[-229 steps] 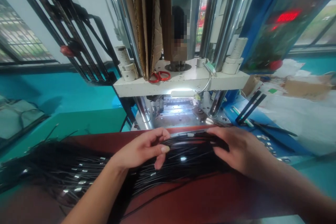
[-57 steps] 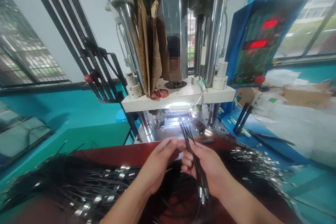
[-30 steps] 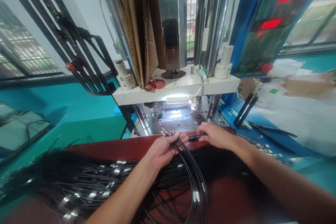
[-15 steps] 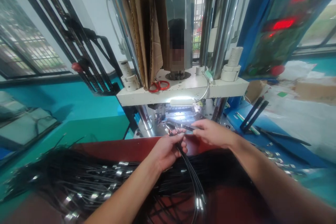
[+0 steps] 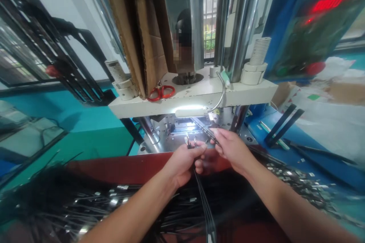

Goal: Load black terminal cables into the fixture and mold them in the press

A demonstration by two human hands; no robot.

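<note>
My left hand [image 5: 186,161] is closed round a bundle of thin black cables [image 5: 203,201]. Their bright metal ends [image 5: 187,141] stick up past my fingers, and the rest hangs down toward the red surface. My right hand [image 5: 230,145] grips a long, narrow metal bar [image 5: 205,129] with dark marks along it. The bar points up and left, its far end at the lit opening of the press [image 5: 185,126]. Some fingers of each hand are hidden.
Red-handled scissors [image 5: 161,92] and upright cardboard [image 5: 151,45] rest on the press's cream plate [image 5: 194,100]. Many black cables [image 5: 114,209] cover the red surface [image 5: 111,167]. A blue table [image 5: 310,163] with dark tools stands at the right, below a control box with red digits [image 5: 327,3].
My right hand has swung the bar from lying across near my left hand to pointing up-left into the press. My left hand still holds the cables. The view has shifted slightly.
</note>
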